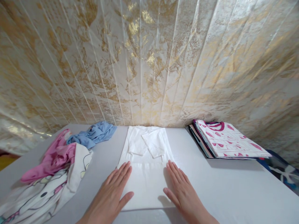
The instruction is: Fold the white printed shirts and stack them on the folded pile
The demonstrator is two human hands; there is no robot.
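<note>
A white shirt lies in front of me, its sides and both sleeves turned inward and its lower part doubled up over itself. My left hand rests flat along its left edge, fingers stretched out and pointing away from me. On the opposite edge lies my right hand, also flat, with the thumb spread over the cloth. Neither hand grasps anything.
At the left are a rumpled pink garment, a blue one and a white printed one. A stack of folded clothes sits at the right on the white table. A gold-patterned curtain hangs behind.
</note>
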